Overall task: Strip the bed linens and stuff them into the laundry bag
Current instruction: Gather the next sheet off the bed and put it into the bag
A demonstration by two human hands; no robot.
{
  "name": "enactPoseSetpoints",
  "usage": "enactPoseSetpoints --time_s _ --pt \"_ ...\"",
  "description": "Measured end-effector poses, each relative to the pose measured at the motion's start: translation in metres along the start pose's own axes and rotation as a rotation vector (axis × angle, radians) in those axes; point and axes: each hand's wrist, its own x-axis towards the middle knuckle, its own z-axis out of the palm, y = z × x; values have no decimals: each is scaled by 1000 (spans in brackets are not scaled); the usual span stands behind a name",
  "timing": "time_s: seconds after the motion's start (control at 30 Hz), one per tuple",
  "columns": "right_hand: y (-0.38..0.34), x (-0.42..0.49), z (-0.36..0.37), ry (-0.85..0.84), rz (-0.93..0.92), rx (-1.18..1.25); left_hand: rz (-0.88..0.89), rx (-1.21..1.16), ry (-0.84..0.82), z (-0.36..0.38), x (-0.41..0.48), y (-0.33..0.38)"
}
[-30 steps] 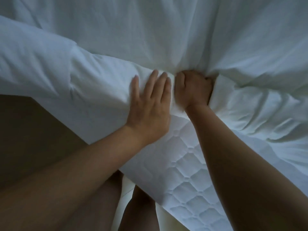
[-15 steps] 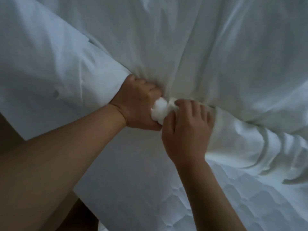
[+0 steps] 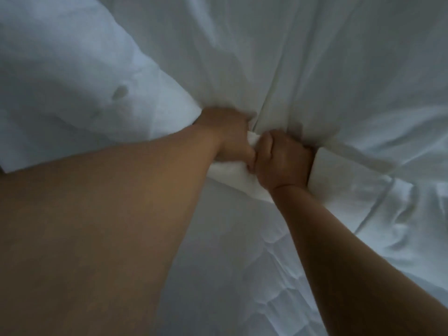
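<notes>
Left hand [image 3: 229, 135] and right hand [image 3: 282, 161], side by side and touching, both clench the bunched sheet [image 3: 232, 177]; its taut folds run straight away from the person.

Both bare arms reach forward and meet at the middle of the view. The left forearm [image 3: 126, 202] comes in from the lower left, close to the camera and broad, and narrows up and to the right to its wrist. The right forearm [image 3: 339, 251] rises from the lower right corner and angles up and to the left. The left hand [image 3: 230, 137] is closed into a fist around a bunched fold of sheet [image 3: 232, 174], its upper edge blurred. The right hand [image 3: 283, 161], back toward the camera, has its fingers curled tight into the same bunch. The two fists touch, side by side, the left slightly higher.
</notes>
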Motion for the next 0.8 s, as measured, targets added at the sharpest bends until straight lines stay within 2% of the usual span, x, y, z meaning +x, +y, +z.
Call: enactPoseSetpoints --time_s 0.1,0.27,0.37,0.53,0.63,0.67,0.7,0.8 --pt "-3 3 -9 -109 -74 78 -42 -33 -62 -4 2 -1" --pt "-8 -8 -22 -274 -34 105 -127 -151 -157 -3 -21 3" --pt "-18 -39 -22 -401 51 198 -166 -181 -275 11 -51 3" --pt "-31 -108 -20 -634 -10 201 -196 -243 -433 44 -115 6" --pt "-41 -142 -15 -747 -40 164 -215 -185 -501 66 -153 5" --pt "-44 -147 -15 -778 -47 138 -193 -169 -433 71 -165 4" --pt "-45 -146 -14 -802 -58 113 -159 -155 -268 75 -178 3" --pt "-44 -135 -11 -836 -59 109 19 54 538 89 -207 10"
